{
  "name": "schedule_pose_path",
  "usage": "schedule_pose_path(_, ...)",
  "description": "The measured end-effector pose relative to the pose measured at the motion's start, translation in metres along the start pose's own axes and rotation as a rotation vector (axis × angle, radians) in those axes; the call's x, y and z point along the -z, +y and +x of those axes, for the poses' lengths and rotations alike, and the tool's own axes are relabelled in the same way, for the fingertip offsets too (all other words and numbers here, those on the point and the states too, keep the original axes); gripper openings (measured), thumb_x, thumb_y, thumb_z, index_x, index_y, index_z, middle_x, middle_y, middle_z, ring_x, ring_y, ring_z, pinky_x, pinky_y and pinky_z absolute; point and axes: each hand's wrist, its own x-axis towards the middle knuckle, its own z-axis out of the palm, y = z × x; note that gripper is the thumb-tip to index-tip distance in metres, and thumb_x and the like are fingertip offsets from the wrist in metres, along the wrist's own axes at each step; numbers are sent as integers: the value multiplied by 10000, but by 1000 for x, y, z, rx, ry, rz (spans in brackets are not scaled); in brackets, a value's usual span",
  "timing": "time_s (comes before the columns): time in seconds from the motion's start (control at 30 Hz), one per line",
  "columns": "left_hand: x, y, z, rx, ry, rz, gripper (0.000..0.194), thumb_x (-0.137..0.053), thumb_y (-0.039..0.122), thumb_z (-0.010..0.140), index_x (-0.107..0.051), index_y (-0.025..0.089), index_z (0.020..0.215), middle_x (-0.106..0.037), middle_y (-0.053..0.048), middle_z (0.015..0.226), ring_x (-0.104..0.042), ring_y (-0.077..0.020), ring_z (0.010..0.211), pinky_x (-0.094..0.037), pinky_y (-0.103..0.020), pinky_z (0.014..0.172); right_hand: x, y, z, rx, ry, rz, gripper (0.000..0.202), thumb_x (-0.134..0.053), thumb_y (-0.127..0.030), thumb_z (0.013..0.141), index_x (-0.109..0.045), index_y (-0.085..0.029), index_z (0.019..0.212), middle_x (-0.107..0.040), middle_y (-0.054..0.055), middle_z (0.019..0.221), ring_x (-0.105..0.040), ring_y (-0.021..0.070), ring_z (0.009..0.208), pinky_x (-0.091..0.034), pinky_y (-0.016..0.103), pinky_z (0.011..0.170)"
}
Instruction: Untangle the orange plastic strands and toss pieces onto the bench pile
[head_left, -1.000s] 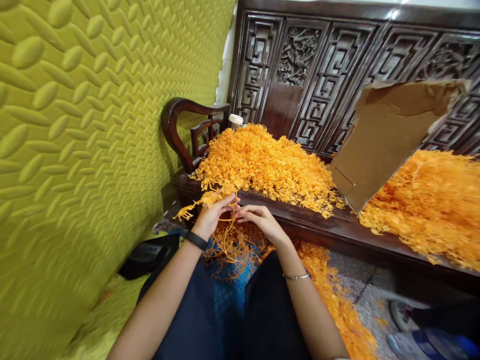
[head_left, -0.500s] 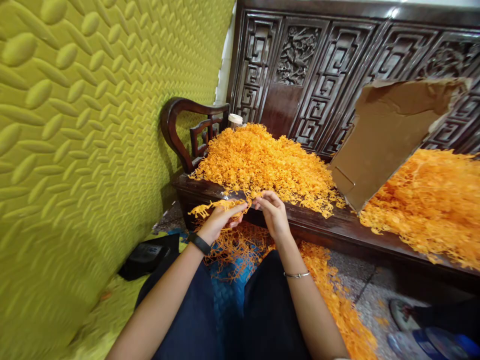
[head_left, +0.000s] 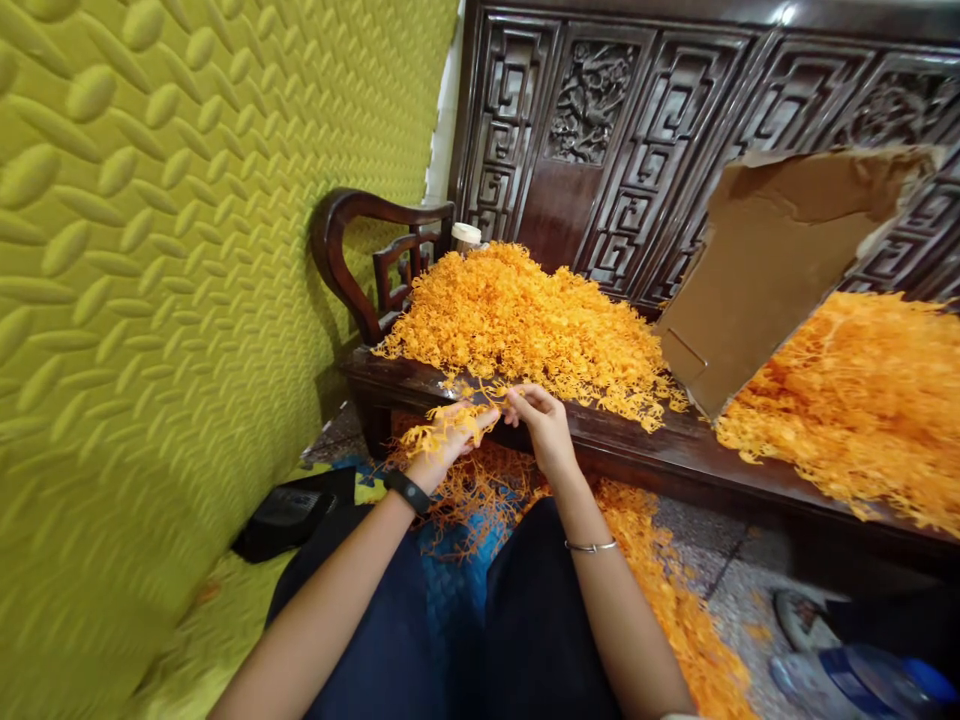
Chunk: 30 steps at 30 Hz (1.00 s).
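Note:
My left hand (head_left: 442, 458) is closed around a tangle of orange plastic pieces (head_left: 421, 438), small branching shapes that droop over its back and wrist side. My right hand (head_left: 549, 428) is beside it, thumb and fingers pinched on a thin orange piece at the left hand's fingertips. Exactly what shape this piece has is too small to tell. Both hands are in front of the dark wooden bench's edge. Just beyond them on the seat rises a large heap of similar orange pieces (head_left: 525, 310).
A cardboard sheet (head_left: 780, 260) leans upright between the heap and a second orange pile (head_left: 862, 400). A white-lidded jar (head_left: 466, 236) stands by the bench armrest (head_left: 330, 225). Orange strands (head_left: 480, 495) lie below, a black pouch (head_left: 289, 510) at left, and a plastic bottle (head_left: 855, 680) at lower right.
The orange pieces in my left hand have shifted and now spread over the back of the hand. My right hand keeps its pinch close by. The view has moved slightly.

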Motion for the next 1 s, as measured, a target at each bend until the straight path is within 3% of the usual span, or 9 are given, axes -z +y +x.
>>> schedule_pose_path(0.2,-11,-2,-8,15,-27,41,284,-778,382,590,-597,163,577,-494,49,507,-338,-50,422,-200,-221,411,15,14,16,122,378,-20,270,-666,-420,649,-554,-180,704,-504,-23,580,-441,94,482,-344,260,502)
schedule_pose_path(0.37,-15,-11,-20,74,-33,42,332,-766,408,597,-556,160,526,-402,74,426,-258,-37,375,-120,-224,397,66,13,44,283,686,-159,338,-447,-543,778,-399,-215,718,-472,-5,634,-421,116,557,-294,272,507)
schedule_pose_path(0.47,-13,-9,-21,70,-11,37,319,-783,400,574,-572,161,573,-422,78,447,-262,-31,374,-120,-216,394,90,17,48,319,752,-291,289,-515,-470,775,-417,-198,756,-487,1,692,-443,122,636,-354,273,589)
schedule_pose_path(0.57,-12,-7,-16,32,19,38,331,-796,388,560,-548,168,566,-455,74,477,-289,-34,385,-152,-215,396,97,26,44,286,724,-432,237,-631,-356,693,-479,-182,745,-521,40,755,-465,156,706,-391,328,695)
schedule_pose_path(0.67,-12,-12,-8,-11,50,47,354,-791,384,568,-509,173,537,-442,77,474,-301,-42,395,-182,-217,405,92,28,40,280,705,-565,206,-682,-302,626,-536,-172,689,-529,108,891,-460,246,926,-358,398,838)
schedule_pose_path(0.73,-10,-17,-4,-39,65,57,366,-792,365,570,-485,177,512,-410,84,456,-306,-47,400,-203,-216,414,85,23,39,293,686,-614,209,-669,-339,647,-566,-166,706,-517,129,1002,-421,273,1045,-342,413,882)
schedule_pose_path(0.8,-8,-21,0,-67,75,66,380,-792,340,576,-458,183,485,-387,88,436,-314,-53,402,-228,-217,423,73,16,35,297,632,-626,257,-620,-419,706,-588,-165,729,-548,113,974,-474,245,982,-386,383,832)
schedule_pose_path(0.93,-6,-23,5,-113,93,70,357,-790,300,583,-463,187,493,-409,84,436,-328,-60,406,-253,-222,426,37,0,18,63,257,-508,536,-403,-599,829,-593,-161,584,-567,42,580,-501,136,540,-409,273,567)
schedule_pose_path(1.0,-6,-22,6,-123,104,68,305,-790,300,580,-510,184,546,-440,80,462,-335,-62,407,-254,-223,421,19,-8,9,-48,46,-447,565,-428,-631,809,-584,-161,536,-555,32,514,-473,113,474,-378,252,514)
